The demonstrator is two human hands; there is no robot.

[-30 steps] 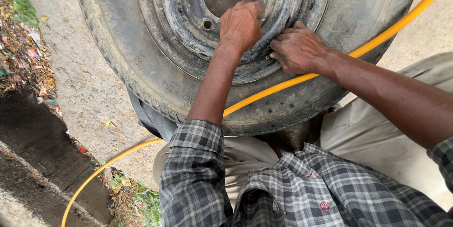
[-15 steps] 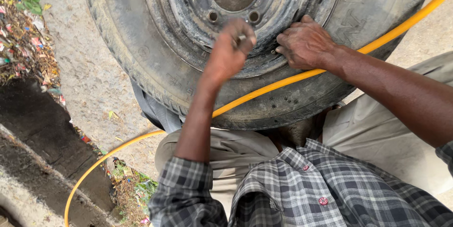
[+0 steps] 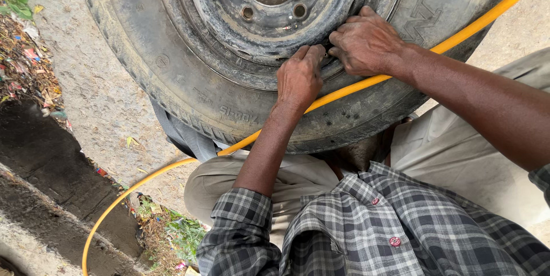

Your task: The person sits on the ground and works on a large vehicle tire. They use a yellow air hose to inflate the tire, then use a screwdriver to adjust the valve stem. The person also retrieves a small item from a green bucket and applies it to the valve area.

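Note:
A big worn tyre (image 3: pixel 172 75) on a rusty steel rim (image 3: pixel 229 18) lies against my knees. My left hand (image 3: pixel 301 78) reaches up to the rim's near edge. Its fingertips are pinched together where rim meets tyre, and what they pinch is hidden. My right hand (image 3: pixel 366 44) sits just to the right, fingers curled onto the same spot of the rim edge, touching the left fingertips. A yellow hose (image 3: pixel 470 26) runs across the tyre under both wrists.
The hose continues down to the lower left over concrete ground (image 3: pixel 86 81). A dark open drain (image 3: pixel 34 138) runs along the left, with litter and dry leaves (image 3: pixel 23 64) beside it and weeds (image 3: pixel 177 236) near my knee.
My left hand lifted off the rim with something small between its fingers, then came back down to the rim edge beside the right hand. The view shifted down slightly.

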